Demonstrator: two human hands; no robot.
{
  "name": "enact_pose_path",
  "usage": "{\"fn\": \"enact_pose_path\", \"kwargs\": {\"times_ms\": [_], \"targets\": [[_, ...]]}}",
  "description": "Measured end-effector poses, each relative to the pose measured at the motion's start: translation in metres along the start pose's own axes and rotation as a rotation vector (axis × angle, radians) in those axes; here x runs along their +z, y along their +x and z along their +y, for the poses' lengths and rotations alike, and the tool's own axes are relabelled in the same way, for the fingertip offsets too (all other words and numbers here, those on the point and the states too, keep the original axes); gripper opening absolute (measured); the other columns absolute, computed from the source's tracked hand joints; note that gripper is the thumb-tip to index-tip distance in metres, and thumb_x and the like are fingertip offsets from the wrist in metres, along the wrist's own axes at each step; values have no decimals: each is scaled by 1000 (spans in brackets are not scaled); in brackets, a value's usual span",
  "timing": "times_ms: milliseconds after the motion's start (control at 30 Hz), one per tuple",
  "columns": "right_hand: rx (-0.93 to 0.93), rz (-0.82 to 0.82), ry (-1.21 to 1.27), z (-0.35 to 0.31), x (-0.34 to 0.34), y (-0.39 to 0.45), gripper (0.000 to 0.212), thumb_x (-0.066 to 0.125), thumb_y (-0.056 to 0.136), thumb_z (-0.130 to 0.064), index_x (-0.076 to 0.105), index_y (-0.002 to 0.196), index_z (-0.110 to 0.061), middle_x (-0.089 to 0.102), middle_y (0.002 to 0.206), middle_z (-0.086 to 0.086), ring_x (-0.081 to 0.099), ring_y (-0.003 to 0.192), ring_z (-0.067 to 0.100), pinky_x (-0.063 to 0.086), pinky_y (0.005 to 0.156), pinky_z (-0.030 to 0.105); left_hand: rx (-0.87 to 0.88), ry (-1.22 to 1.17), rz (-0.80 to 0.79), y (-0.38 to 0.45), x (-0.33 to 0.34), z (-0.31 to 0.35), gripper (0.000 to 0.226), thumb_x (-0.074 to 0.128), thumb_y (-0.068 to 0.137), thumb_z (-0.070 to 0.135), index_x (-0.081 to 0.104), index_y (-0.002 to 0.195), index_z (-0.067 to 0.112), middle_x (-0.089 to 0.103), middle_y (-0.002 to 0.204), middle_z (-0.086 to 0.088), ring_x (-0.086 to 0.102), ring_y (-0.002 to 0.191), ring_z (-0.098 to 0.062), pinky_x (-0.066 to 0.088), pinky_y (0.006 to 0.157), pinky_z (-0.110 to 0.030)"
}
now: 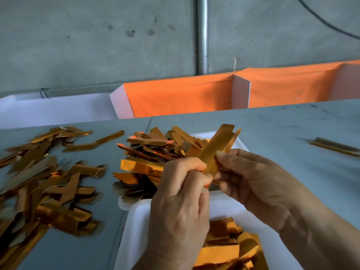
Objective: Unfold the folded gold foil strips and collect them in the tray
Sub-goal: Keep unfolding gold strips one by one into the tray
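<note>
Both hands hold one gold foil strip (217, 148) upright above the white tray (134, 227). My left hand (179, 203) grips its lower end with curled fingers. My right hand (251, 178) pinches the strip just above, thumb on its face. The strip's upper end splits into two flaps. Several gold strips (226, 248) lie in the near part of the tray. More strips (153, 151) are heaped at the tray's far left corner and spill onto the table.
A loose pile of folded gold strips (42, 184) covers the grey table (282, 129) on the left. A single strip (335, 146) lies far right. Orange cloth bins (181, 98) and a white bin stand behind the table, against a concrete wall.
</note>
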State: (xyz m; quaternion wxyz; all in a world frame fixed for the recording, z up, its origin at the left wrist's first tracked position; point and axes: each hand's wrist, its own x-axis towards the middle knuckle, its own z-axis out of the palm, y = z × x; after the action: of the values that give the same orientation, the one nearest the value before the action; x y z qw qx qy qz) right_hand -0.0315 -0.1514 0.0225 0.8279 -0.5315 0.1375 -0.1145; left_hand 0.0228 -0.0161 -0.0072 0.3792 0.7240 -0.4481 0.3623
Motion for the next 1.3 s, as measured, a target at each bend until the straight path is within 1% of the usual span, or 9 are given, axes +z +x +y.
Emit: {"fn": "enact_pose_path", "kwargs": {"times_ms": [200,267,400,533,733,900,1000,1200,1300], "targets": [[-57,-24,-113,3,-9,4,11,67,73,-22,70,66,-15,65,68,12,60,57,14,53,54,22,-302,-459,-257,2,-7,3,25,56,81,46,62,102,34,40,134,11,47,123,-8,41,92,-14],[-76,-45,-156,5,-10,5,11,68,74,-23,70,70,-13,66,69,11,61,59,14,53,55,21,-455,-657,-296,2,-9,0,24,57,81,52,60,101,40,50,122,15,54,115,-11,51,83,-24],[-101,-68,-241,10,-8,6,12,68,73,-25,69,66,-16,65,66,7,59,57,11,49,53,17,-646,-726,-339,1,-7,-6,20,69,75,47,62,91,36,66,94,7,65,91,-11,53,70,-21],[-156,-50,-306,13,-2,6,16,67,72,-30,68,63,-18,63,62,5,57,54,10,47,53,17,-658,-708,-388,0,-8,-7,16,70,75,32,60,87,37,69,84,8,66,80,-7,53,66,-19],[-216,111,-461,13,-2,7,36,61,74,-47,61,64,-12,51,50,-1,45,43,5,40,45,12,-570,-666,-489,0,-8,-4,20,66,84,24,59,91,41,64,97,8,63,91,-4,52,71,-16],[-211,106,-324,9,2,7,21,64,76,-32,64,64,-16,57,45,-7,51,38,-1,40,41,8,-597,-707,-563,0,-12,-6,37,63,87,25,55,105,57,64,104,15,62,94,-1,51,73,-14],[-164,164,-325,6,-5,11,32,58,79,-45,70,80,-15,64,58,-1,59,51,6,48,51,16,-583,-718,-644,-1,-12,-3,47,59,91,23,50,112,63,60,115,21,58,100,7,47,74,-6],[-252,166,-379,1,-7,11,29,56,79,-42,61,66,-17,53,43,-8,51,38,1,41,41,11,-611,-926,-697,2,-12,-8,34,59,89,38,56,119,53,62,120,22,58,110,2,46,91,-12],[-267,150,-425,4,-7,12,31,54,85,-38,57,61,-18,51,38,-9,49,34,-2,38,39,8,-674,-920,-655,1,-9,-12,31,62,88,23,64,108,46,69,108,17,65,100,-1,51,84,-17]]}}
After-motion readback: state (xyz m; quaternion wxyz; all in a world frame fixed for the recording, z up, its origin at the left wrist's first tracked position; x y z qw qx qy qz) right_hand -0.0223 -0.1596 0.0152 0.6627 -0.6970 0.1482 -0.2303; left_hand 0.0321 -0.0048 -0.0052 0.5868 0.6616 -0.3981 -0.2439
